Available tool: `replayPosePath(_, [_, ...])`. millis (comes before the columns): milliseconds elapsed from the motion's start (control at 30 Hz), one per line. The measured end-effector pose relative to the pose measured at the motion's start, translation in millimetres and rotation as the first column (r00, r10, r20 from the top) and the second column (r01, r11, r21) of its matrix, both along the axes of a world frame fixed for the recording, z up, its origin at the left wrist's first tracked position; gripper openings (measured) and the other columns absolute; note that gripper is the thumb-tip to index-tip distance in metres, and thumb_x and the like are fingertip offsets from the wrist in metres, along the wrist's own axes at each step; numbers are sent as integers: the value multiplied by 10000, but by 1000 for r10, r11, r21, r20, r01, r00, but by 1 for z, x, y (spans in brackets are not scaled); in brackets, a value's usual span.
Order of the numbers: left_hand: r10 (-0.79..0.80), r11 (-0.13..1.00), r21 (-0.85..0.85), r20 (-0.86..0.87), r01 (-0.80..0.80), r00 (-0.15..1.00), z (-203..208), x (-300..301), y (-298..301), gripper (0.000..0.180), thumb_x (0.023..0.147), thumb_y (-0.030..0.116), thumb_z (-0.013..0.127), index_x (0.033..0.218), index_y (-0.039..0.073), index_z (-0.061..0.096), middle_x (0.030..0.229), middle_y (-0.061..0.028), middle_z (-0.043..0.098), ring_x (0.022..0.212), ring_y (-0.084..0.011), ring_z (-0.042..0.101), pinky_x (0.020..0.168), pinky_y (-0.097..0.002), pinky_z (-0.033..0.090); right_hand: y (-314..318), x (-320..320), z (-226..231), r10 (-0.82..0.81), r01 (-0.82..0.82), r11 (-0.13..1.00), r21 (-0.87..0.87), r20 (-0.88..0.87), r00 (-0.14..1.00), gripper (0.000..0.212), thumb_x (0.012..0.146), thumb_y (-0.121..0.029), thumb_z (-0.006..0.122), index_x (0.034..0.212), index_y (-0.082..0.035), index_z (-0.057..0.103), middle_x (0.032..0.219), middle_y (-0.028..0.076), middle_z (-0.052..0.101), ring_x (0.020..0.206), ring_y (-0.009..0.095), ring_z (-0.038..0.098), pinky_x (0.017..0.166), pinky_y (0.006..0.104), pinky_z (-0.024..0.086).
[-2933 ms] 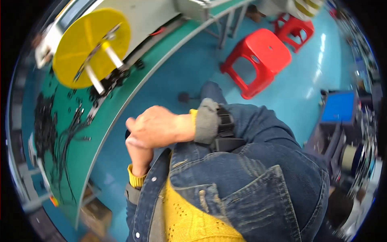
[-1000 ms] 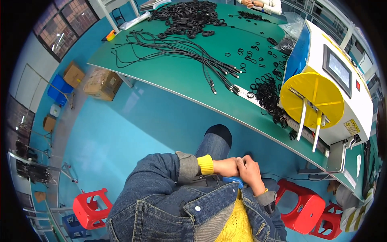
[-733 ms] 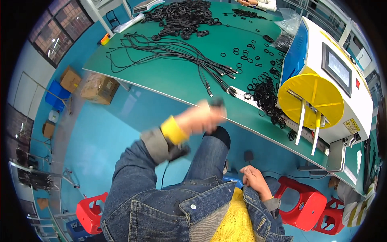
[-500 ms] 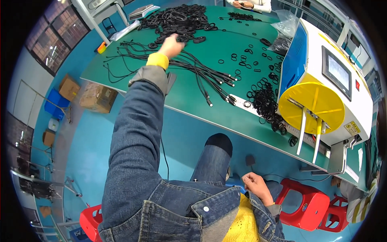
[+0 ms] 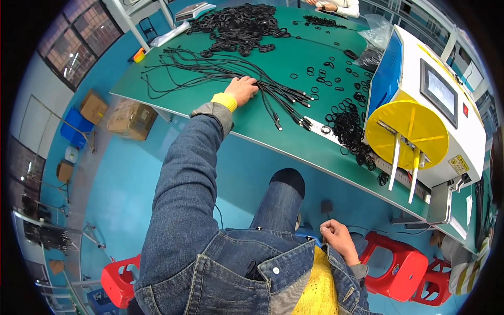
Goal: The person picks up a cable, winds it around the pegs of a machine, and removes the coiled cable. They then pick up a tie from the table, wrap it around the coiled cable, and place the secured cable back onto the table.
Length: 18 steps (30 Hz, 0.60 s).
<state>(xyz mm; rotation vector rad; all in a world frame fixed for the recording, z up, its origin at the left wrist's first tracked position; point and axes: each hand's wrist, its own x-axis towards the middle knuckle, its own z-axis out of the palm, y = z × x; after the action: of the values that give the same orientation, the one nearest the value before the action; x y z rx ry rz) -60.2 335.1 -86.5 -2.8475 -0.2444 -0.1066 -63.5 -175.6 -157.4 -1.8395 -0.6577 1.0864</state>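
Observation:
My left hand (image 5: 241, 90) rests on a spread of long black cables (image 5: 262, 84) on the green table, its fingers curled down over the middle of them; the fingertips are partly hidden. Silver-tipped connectors (image 5: 303, 101) end the cables at their right. Behind them lies a heap of coiled black cables (image 5: 233, 26), apart from my hand. Near my lap, beside the open denim jacket, my right hand (image 5: 338, 241) is loosely closed with nothing visible in it.
A white machine (image 5: 420, 105) with a yellow disc and two prongs stands at the right. Black rings (image 5: 346, 126) lie beside it, more scattered behind. A clear plastic bag (image 5: 377, 34) sits farther back. Across the table are another person's hands (image 5: 325, 6). Red stools (image 5: 394, 268) stand below.
My left hand has moved from the heap of coiled cables toward me and to the right, down onto the long cables. My right hand stays near my lap.

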Motion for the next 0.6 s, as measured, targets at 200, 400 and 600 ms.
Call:
replayPosePath(200, [203, 953, -242, 75, -179, 976, -18, -10, -10, 352, 803, 177, 562, 1138, 112, 474, 1230, -75, 470, 1069, -287, 493, 874, -426, 396, -5, -11, 2, -23, 23, 999, 26, -7, 1000, 159, 844, -146, 549, 864, 12, 555, 638, 5, 533, 569, 61, 485, 519, 221, 399])
replayPosePath(400, [478, 878, -226, 429, -421, 767, -54, 4, 35, 321, 824, 128, 415, 1142, 100, 455, 1150, -132, 520, 988, -325, 545, 799, -485, 446, 1, -13, -1, -78, 77, 997, -9, -31, 997, 165, 816, -155, 576, 846, 8, 572, 648, 14, 557, 597, 61, 503, 541, 224, 404])
replayPosePath(600, [306, 918, -349, 326, -187, 895, -60, 20, 94, 374, 872, 326, 426, 1137, 98, 561, 1101, -137, 587, 992, -330, 556, 854, -411, 435, 11, 5, 7, 3, -20, 997, 76, 228, 974, 209, 831, -231, 533, 856, -28, 579, 760, 91, 610, 719, 197, 579, 642, 334, 455])
